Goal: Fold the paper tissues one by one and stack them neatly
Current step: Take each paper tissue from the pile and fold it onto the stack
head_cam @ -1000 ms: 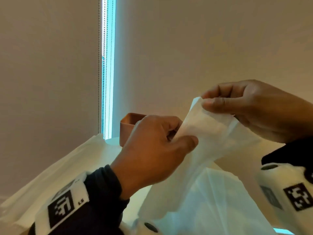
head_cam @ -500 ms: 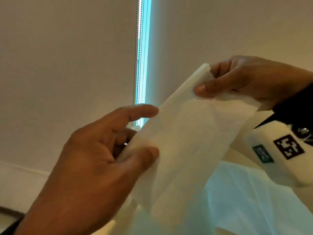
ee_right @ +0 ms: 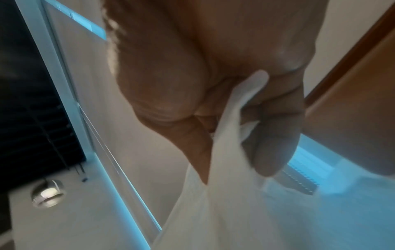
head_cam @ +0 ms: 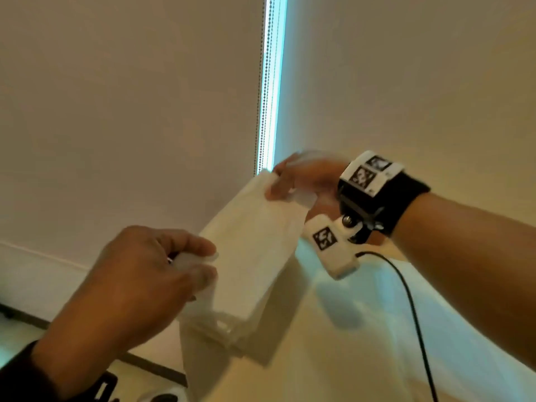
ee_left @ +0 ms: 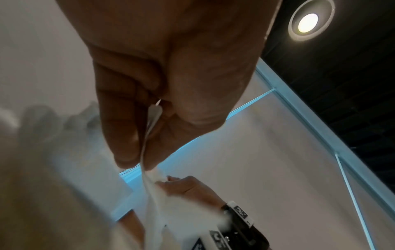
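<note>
Both hands pinch one white paper tissue (head_cam: 255, 242) in mid-air, each grip clamped on a corner of it. Held up before a pale roller blind (head_cam: 130, 111), the tissue stretches between the two hands as a slanted sheet, its upper edge running from lower left to upper right, and the rest hangs down loose with a creased, doubled part at the bottom.

Nearest the head camera, the left hand (head_cam: 136, 285) nips the tissue's lower-left corner between thumb and forefinger; the left wrist view shows the thin edge of the sheet (ee_left: 149, 135) squeezed between the thumb and the fingertips (ee_left: 126, 152). Farther off and higher, the right hand (head_cam: 301, 181) holds the upper-right corner, blurred in the head view; the right wrist view shows the tissue (ee_right: 230, 152) caught between the thumb and curled fingers (ee_right: 273, 143), with the sheet falling away below.

On the right wrist sits a black strap (head_cam: 403, 198) carrying a camera mount with square black-and-white markers (head_cam: 362, 177), and a thin black cable (head_cam: 412, 309) trails down from it. Between two blinds runs a narrow strip of blue daylight (head_cam: 274, 82) with a bead chain (head_cam: 262, 97) beside it. A round ceiling lamp (ee_left: 307, 22) glows in a dark ceiling in the left wrist view.
</note>
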`<state>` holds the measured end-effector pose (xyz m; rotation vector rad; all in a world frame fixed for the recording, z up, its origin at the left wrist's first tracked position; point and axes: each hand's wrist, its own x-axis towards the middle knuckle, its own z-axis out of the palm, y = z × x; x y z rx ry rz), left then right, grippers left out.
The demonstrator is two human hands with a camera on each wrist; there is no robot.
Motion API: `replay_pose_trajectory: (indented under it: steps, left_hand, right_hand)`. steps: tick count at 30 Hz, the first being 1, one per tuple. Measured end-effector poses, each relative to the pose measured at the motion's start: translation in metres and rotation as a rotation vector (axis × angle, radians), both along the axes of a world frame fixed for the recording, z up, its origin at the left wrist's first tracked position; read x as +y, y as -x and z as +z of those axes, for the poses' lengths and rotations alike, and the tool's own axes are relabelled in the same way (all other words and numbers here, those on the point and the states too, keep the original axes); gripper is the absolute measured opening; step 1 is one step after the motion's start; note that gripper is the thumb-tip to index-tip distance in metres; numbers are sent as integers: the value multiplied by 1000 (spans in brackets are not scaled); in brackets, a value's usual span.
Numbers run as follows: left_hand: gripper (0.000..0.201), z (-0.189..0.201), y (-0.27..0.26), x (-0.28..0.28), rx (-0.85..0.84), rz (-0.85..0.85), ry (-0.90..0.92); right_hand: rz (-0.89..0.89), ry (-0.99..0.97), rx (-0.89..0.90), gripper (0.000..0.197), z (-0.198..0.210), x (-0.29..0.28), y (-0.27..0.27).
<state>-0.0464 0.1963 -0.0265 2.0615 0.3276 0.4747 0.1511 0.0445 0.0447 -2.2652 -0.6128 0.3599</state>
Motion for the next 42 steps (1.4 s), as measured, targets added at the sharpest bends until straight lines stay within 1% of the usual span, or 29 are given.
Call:
replay_pose_trajectory:
  steps: [2,5,9,11,12,14,15,17,19,20,22,23,24,25,26,27,29,31,33,37,40,42]
  left_hand:
    - [17,-7,-3,1,90,11,-78]
    - [16,-11,-5,4,162,25,-198]
    - [14,-8,-6,3,261,38,-336]
    - [9,-9,-5,3,301,45,-410]
    - [7,-9,-5,2,309,50,-443]
    - [9,-9,-4,0,325,59,-512]
    - [11,-8,-3,-3,327,70,-545]
    - [16,-2,1,-8,284,99,-621]
    - [26,10,7,-16,162,106,-665]
    - [27,18,11,-23,79,103,-678]
    - [20,38,13,-42,-53,35,-694]
    - [29,46,13,-53,-117,-26,-717]
    - [35,52,11,-64,-179,-137,-741]
    - [34,58,9,-78,-179,-262,-750]
    - [31,62,2,-92,-156,-385,-766]
    - [33,65,-4,-107,-85,-494,-809]
    - [42,62,-26,-137,34,-698,-950]
    - [49,55,-47,-164,166,-863,-1081]
    - [52,45,-60,-186,200,-996,-1157]
    - [54,30,-73,-223,266,-1128,-1236]
    - [50,21,-80,-238,318,-1170,-1317]
    - [41,19,-82,-243,311,-1182,-1354]
  right_hand:
    - [-7,127,-31,26,-21,9,-6]
    - [-24,198,-75,29,-43,20,-10]
    - [-36,282,-163,28,-58,22,-13]
    - [-52,315,-196,28,-66,20,-17]
    - [-63,331,-209,29,-69,20,-19]
    - [-98,375,-258,38,-74,18,-22]
    - [-122,391,-292,44,-74,15,-23]
    - [-168,395,-366,48,-71,8,-23]
    - [-186,370,-403,49,-59,-7,-18]
    - [-188,349,-404,44,-51,-17,-13]
    - [-196,290,-401,30,-31,-42,3]
    - [-209,265,-408,27,-20,-56,14]
    - [-225,253,-423,27,-10,-71,24]
    - [-238,250,-434,26,-3,-88,35]
    - [-248,250,-436,25,3,-105,45]
    - [-250,258,-426,24,6,-122,56]
    - [-235,310,-376,20,7,-155,79]
    - [-201,391,-307,15,2,-184,102]
    - [-168,502,-238,13,-7,-205,120]
    - [-122,669,-137,32,-30,-229,146]
    - [-43,800,-139,50,-46,-231,156]
    - [-22,830,-165,53,-52,-230,158]
